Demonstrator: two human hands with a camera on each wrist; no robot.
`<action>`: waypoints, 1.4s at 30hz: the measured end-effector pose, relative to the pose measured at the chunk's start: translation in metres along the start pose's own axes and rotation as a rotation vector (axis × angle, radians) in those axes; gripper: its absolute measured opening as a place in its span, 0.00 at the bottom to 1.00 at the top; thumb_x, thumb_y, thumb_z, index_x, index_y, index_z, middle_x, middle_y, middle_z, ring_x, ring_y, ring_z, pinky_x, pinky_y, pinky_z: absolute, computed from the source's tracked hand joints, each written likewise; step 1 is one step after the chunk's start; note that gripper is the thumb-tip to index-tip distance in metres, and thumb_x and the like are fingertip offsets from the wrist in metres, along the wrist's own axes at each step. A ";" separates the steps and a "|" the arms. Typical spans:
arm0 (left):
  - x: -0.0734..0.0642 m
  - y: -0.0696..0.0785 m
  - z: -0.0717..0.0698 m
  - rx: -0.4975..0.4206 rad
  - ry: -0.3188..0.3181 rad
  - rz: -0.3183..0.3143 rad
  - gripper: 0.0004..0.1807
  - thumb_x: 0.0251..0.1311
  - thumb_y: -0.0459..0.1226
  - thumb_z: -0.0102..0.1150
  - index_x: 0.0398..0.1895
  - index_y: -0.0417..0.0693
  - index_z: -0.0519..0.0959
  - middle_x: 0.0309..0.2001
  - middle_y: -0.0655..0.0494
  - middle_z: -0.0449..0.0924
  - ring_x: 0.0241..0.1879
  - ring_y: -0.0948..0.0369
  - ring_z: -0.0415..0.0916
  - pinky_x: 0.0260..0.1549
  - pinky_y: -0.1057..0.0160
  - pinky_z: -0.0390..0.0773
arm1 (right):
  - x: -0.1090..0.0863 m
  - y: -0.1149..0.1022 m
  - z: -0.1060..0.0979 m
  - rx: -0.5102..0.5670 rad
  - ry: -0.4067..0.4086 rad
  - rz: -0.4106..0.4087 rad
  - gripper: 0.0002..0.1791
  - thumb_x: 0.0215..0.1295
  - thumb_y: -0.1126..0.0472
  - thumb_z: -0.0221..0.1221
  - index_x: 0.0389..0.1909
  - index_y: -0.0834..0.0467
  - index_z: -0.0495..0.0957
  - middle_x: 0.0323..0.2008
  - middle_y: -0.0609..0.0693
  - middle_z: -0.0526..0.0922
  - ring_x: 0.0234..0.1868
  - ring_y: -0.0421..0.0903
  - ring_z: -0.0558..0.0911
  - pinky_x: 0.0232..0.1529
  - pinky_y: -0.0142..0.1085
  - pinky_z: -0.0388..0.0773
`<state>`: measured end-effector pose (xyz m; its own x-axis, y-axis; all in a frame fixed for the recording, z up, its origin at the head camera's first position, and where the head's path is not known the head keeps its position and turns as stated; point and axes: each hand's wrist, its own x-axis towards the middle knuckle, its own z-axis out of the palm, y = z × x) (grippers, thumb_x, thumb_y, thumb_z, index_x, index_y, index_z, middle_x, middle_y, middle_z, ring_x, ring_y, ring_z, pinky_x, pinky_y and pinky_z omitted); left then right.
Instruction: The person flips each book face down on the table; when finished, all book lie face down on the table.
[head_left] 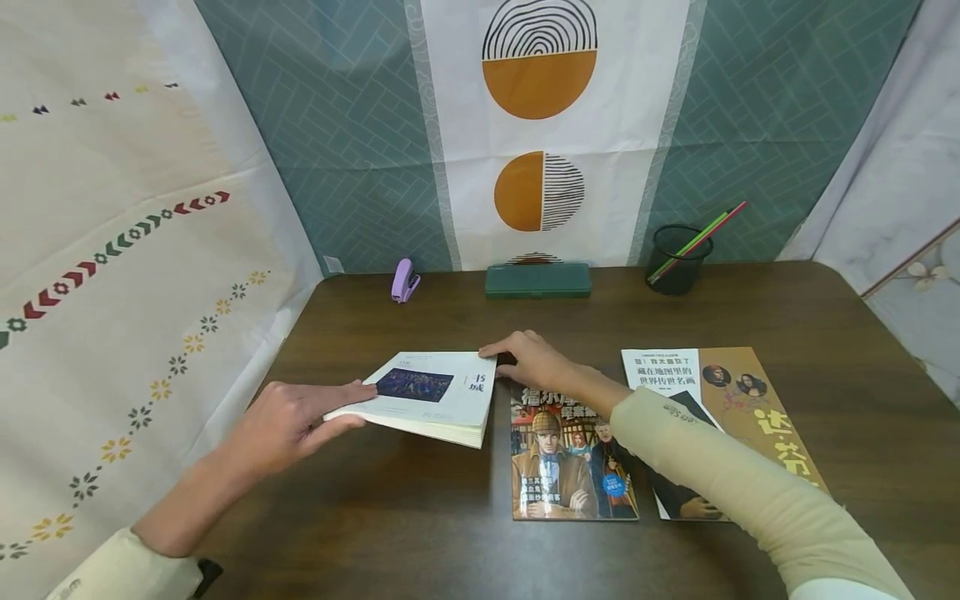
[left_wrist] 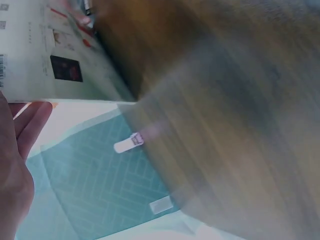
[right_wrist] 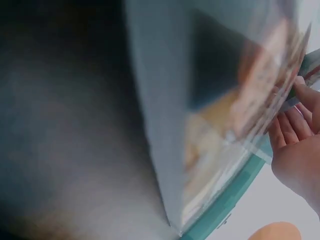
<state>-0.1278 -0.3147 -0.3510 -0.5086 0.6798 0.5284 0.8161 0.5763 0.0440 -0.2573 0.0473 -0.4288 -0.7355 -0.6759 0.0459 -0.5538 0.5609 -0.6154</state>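
Note:
A white-covered book (head_left: pixel 457 377) with a dark blue picture on its front is tilted over the table, its page edges facing me. My left hand (head_left: pixel 303 417) pinches its left edge, thumb along the near side. At the upper right corner, my right hand (head_left: pixel 536 362) grips the book. The left wrist view shows the back cover (left_wrist: pixel 40 55) above my left hand (left_wrist: pixel 17 165). In the blurred right wrist view, my right hand (right_wrist: pixel 302 135) is at a book's edge. A comic-style book (head_left: pixel 551 467) lies beneath my right forearm.
Two more books lie at the right, one white (head_left: pixel 656 362) overlapping one brown (head_left: pixel 750 400), partly behind my right sleeve. Along the back of the table (head_left: pixel 360 325) stand a purple stapler (head_left: pixel 405 282), a green case (head_left: pixel 537 281) and a black mesh cup (head_left: pixel 667 271) with pencils.

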 end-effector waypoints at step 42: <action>0.025 0.009 -0.036 -0.155 0.290 -0.361 0.20 0.50 0.20 0.79 0.48 0.38 0.91 0.41 0.46 0.92 0.40 0.80 0.84 0.33 0.77 0.81 | -0.025 -0.020 -0.062 0.487 0.378 0.133 0.11 0.74 0.69 0.65 0.53 0.67 0.86 0.45 0.61 0.90 0.48 0.62 0.89 0.55 0.51 0.85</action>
<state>-0.1235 -0.3092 -0.3070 -0.6872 0.2818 0.6695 0.6441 0.6625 0.3823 -0.2521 0.0829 -0.3684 -0.9222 -0.3500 0.1644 -0.2724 0.2865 -0.9185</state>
